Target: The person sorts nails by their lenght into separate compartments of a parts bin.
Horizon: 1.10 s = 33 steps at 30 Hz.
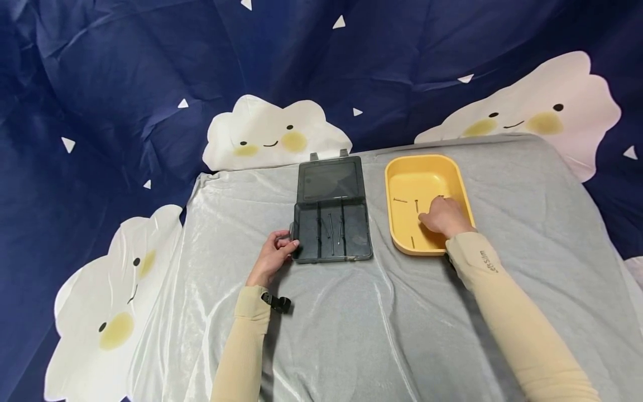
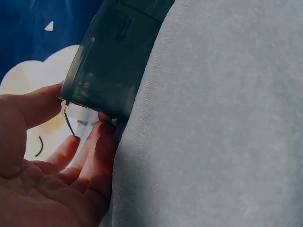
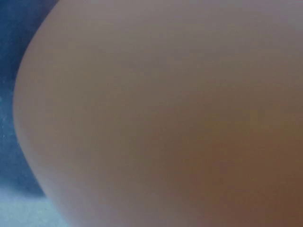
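Unfolded on surface [image 1: 326,329]: smoky case [image 1: 357,226] holding fasteners [image 1: 331,234], across bare cloth [image 1: 380,223] from yellow tray [image 1: 412,181]. Grasped at left edge by left grip [image 1: 274,254]; cannot tell closure of right grip [image 1: 444,216] inside tray.

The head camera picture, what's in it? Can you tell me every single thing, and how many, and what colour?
Box: one, dark see-through, in the middle, lid open
Tray: one, yellow, right of the box
Screws or nails: at least three in the tray, at least two in the box, dark
Cloth: one, grey, under box and tray
Backdrop: one, dark blue, behind
Smiley clouds: at least three, white, on the backdrop
Triangles: at least eight, white, on the backdrop
Strapped gadget: at least one, black, below the box
Sleeves: two, beige, from the bottom edge
Left grip: one, bare, at the box's left edge
Right grip: one, bare, in the tray
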Available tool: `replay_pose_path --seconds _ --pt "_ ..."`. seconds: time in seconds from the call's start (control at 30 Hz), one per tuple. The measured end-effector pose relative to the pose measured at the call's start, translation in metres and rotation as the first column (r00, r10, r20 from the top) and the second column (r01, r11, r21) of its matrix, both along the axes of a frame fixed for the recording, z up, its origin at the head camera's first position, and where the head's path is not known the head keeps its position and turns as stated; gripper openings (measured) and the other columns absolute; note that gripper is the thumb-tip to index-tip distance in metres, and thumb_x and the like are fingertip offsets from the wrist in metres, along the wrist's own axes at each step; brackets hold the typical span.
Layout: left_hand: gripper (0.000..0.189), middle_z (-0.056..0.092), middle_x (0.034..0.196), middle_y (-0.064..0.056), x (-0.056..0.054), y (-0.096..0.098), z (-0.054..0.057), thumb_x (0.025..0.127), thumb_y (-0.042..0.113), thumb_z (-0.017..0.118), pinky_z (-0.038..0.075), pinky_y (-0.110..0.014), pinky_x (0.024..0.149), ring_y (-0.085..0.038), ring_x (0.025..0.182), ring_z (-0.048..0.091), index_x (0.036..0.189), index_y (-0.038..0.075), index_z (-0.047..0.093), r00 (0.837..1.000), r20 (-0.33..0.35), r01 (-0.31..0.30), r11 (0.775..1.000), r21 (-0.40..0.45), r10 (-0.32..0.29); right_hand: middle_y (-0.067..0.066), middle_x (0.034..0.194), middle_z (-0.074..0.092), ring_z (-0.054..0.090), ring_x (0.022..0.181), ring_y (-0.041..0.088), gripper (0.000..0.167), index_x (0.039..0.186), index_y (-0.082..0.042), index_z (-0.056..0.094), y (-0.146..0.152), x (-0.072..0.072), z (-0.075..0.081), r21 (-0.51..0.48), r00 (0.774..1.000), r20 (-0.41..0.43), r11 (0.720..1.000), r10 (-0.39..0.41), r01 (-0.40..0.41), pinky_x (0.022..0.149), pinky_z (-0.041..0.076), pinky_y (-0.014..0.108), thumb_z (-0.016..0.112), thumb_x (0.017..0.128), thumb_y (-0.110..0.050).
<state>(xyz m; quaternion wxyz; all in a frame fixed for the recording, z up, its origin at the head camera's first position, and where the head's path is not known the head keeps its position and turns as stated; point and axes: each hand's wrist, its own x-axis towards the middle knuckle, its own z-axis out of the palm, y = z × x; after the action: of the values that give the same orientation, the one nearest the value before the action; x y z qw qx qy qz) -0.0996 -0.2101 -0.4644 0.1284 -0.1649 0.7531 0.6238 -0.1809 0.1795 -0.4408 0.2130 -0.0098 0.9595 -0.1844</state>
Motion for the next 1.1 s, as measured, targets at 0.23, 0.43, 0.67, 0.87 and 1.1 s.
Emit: replay_pose_path --seconds 0.23,0.43,0.67,0.87,1.1 --pt "0.052 0.06 0.091 -0.002 0.0 0.0 0.002 0.092 0.009 0.065 0.046 -0.026 0.068 -0.013 0.076 0.055 0.136 -0.005 0.04 1.0 -0.004 0.002 1.0 0.002 -0.002 0.044 0.112 0.053 0.054 0.102 0.05 0.04 0.11 0.021 0.053 -0.002 0.007 0.003 0.016 1.0 -0.024 1.0 0.011 -0.011 0.092 0.045 0.055 0.054 0.087 -0.012" --pt "0.052 0.06 0.092 -0.002 0.0 0.0 0.0 0.092 0.009 0.065 0.046 -0.027 0.07 -0.014 0.077 0.055 0.136 -0.005 0.041 1.0 0.003 0.002 1.0 -0.006 -0.002 0.042 0.101 0.056 0.056 0.078 0.039 0.041 0.116 0.022 0.049 -0.005 0.013 0.006 0.022 0.999 -0.043 1.0 0.0 0.001 0.068 0.05 0.045 0.052 0.083 -0.002" --pt "0.054 0.061 0.093 -0.001 -0.008 -0.009 -0.025 0.091 0.01 0.066 0.046 -0.028 0.067 -0.012 0.075 0.054 0.136 -0.003 0.04 1.0 0.008 -0.006 1.0 0.01 0.006 0.037 0.095 0.056 0.053 0.073 0.035 0.03 0.108 0.018 0.052 -0.005 0.018 0.005 0.02 0.999 -0.046 0.999 -0.026 0.027 0.06 0.047 0.038 0.05 0.081 0.005" --pt "0.052 0.061 0.091 0.001 -0.009 -0.008 -0.032 0.091 0.013 0.068 0.045 -0.024 0.066 -0.01 0.073 0.054 0.135 0.001 0.043 1.0 -0.006 -0.027 1.0 0.0 0.027 0.035 0.094 0.058 0.054 0.073 0.035 0.024 0.1 0.014 0.056 -0.007 0.024 0.004 0.009 0.997 -0.076 1.0 -0.002 0.003 0.06 0.048 0.04 0.051 0.077 0.006" --pt "0.049 0.061 0.089 0.002 -0.007 -0.007 -0.033 0.09 0.012 0.068 0.045 -0.023 0.064 -0.009 0.072 0.053 0.132 0.002 0.045 0.999 -0.026 -0.033 0.999 -0.024 0.033 0.028 0.081 0.06 0.054 0.07 0.035 0.01 0.082 0.007 0.057 -0.007 0.027 -0.003 -0.013 0.99 -0.133 0.999 0.039 -0.041 0.062 0.048 0.042 0.049 0.076 0.009"
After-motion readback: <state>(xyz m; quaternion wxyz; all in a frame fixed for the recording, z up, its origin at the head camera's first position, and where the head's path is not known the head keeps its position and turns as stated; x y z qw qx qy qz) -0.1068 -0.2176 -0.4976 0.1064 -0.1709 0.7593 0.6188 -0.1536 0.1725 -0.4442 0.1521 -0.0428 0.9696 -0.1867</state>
